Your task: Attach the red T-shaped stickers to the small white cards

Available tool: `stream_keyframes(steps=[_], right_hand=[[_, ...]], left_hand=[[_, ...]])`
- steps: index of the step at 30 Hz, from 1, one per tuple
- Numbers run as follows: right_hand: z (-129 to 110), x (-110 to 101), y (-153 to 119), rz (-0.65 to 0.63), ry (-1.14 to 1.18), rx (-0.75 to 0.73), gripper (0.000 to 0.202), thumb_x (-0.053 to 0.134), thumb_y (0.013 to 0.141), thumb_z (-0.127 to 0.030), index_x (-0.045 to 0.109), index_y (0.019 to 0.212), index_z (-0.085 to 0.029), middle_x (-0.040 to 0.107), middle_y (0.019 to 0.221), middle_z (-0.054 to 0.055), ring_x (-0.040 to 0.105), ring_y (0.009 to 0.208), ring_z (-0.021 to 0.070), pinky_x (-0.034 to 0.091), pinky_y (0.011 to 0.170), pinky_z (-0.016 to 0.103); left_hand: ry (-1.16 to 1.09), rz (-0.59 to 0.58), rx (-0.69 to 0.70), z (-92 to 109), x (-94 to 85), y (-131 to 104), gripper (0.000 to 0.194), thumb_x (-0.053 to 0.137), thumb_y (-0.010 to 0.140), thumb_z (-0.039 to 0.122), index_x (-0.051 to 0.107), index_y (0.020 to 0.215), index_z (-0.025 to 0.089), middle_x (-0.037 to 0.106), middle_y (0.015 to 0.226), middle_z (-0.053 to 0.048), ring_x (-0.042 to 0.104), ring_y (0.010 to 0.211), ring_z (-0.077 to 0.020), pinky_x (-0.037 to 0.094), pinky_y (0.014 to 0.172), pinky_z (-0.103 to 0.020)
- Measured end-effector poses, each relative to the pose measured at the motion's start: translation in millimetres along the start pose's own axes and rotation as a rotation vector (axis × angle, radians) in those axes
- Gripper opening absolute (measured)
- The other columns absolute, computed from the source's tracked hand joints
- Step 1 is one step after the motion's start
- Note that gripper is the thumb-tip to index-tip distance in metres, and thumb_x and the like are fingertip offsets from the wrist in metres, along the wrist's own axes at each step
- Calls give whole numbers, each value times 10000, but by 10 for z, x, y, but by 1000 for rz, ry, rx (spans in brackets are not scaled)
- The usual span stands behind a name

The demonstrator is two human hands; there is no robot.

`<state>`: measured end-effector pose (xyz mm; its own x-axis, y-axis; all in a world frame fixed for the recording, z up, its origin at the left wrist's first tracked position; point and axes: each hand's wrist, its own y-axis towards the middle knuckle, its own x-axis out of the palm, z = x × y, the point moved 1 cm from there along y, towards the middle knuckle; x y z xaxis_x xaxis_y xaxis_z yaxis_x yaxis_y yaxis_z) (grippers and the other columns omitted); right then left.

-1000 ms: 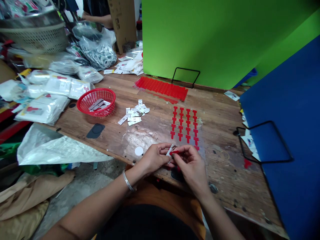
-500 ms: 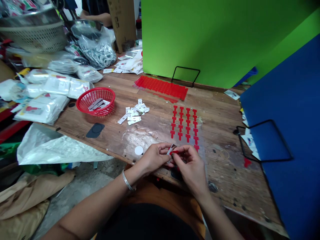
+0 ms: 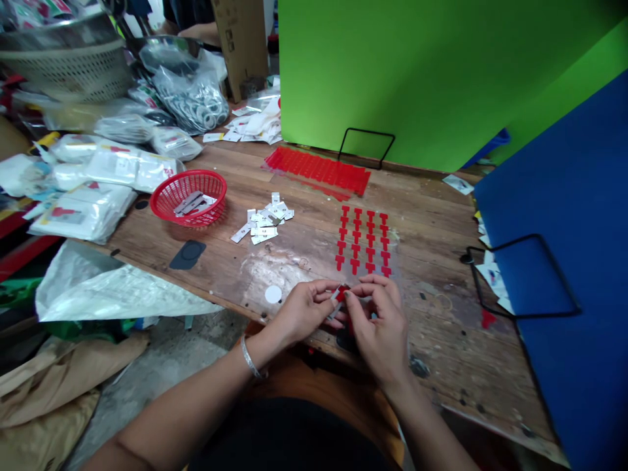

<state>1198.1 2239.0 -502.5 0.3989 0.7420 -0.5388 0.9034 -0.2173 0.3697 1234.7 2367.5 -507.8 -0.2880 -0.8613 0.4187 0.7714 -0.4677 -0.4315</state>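
Observation:
Near the table's front edge, my left hand point(image 3: 305, 311) is closed on a small pale strip-like plate point(image 3: 335, 306), gripped between thumb and fingers. A red sticker point(image 3: 342, 292) lies at the plate's upper end. The thumb and fingertips of my right hand point(image 3: 381, 324) are pinched together at the sticker's edge; part of it is hidden by the fingers. Just beyond my right hand, several red T-shaped stickers point(image 3: 356, 234) stand in rows on a clear backing sheet. Farther left lies a loose pile of small white plates point(image 3: 263, 230).
A red basket point(image 3: 216, 208) with similar plates stands at the left. Bagged packets point(image 3: 110, 167) crowd the far left. Red sticker sheets point(image 3: 314, 171) lie by the green panel point(image 3: 392, 72). Black wire frames stand against the green panel and the blue panel point(image 3: 579, 196). Another person's arm point(image 3: 203, 31) shows behind.
The red sticker now lies flatter across the plate's upper end. My right fingers have shifted slightly right and spread a little. My left hand stays almost still.

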Motion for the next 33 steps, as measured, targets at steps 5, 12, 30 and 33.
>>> stream_keyframes(steps=[5,12,30,33], right_hand=[[11,-17,65,-36,10,51,109,551,840,-261,573,769,-182,534,963,55,483,579,87,443,509,237],[-7,-22,85,-39,9,38,124,547,842,-266,570,756,-179,531,916,53,501,613,101,447,495,227],[103,-73,87,-168,367,375,325,675,732,-382,587,967,-175,609,799,25,565,617,128,478,544,245],[80,-115,81,-271,413,433,252,655,748,-413,644,765,-162,627,636,15,561,567,134,460,534,242]], left_hand=[[13,15,-9,7,18,-11,412,686,740,184,548,1111,69,700,838,-82,664,621,-126,549,585,-229],[0,19,-21,7,26,-9,368,652,767,143,544,1113,82,701,820,-67,659,608,-114,550,567,-219],[33,-136,21,13,-40,-80,552,757,659,415,630,1101,108,697,828,-80,664,740,-164,543,706,-285],[39,-235,16,46,-42,-102,494,759,674,366,638,1096,141,694,901,-75,666,800,-153,527,763,-271]])
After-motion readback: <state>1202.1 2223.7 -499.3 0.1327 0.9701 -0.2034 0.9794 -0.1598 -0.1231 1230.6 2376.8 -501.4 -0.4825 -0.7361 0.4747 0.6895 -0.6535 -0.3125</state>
